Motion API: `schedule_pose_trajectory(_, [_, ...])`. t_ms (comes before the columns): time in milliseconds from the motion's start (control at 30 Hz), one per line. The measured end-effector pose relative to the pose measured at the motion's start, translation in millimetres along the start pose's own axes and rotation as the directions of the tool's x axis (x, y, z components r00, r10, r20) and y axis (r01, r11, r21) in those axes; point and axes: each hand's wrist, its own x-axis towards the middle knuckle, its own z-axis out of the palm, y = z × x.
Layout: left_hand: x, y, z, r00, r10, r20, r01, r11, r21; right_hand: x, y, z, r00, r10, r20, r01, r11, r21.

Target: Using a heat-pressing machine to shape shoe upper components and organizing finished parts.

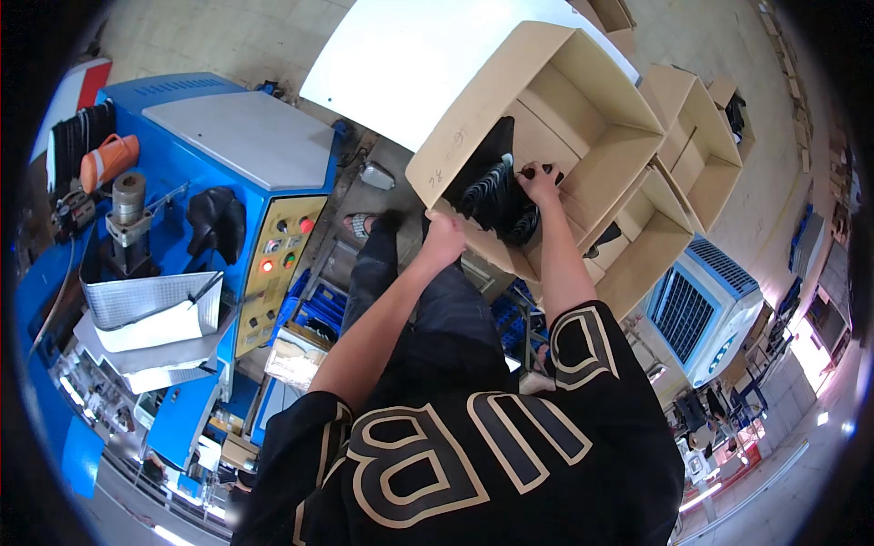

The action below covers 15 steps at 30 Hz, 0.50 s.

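A large open cardboard box stands tilted in front of me, at the edge of a white tabletop. My left hand is closed on the near left rim of this box. Inside it, a stack of dark, curved flat pieces leans against the left wall, with pale edges showing. My right hand reaches into the box, beside the stack, fingers curled round a small black piece. Most of that piece is hidden by the hand, and its exact kind cannot be made out.
A blue machine with a yellow button panel stands left. The white tabletop lies ahead. More open cardboard boxes stand right of mine, near a blue and white air cooler. A foot pedal is on the floor.
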Motion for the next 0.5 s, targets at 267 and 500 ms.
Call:
schedule_pose_trajectory(267, [0, 17, 4, 0.999, -0.031, -0.018, 0.032, 0.996, 0.081, -26, 4, 18, 0.994, -0.106, 0.039, 0.101, 0.989, 0.111])
schedule_pose_trajectory(500, [2, 18, 16, 0.982, 0.177, 0.073, -0.187, 0.967, 0.175, 24, 68, 7, 0.985, -0.128, 0.115, 0.045, 0.838, 0.545])
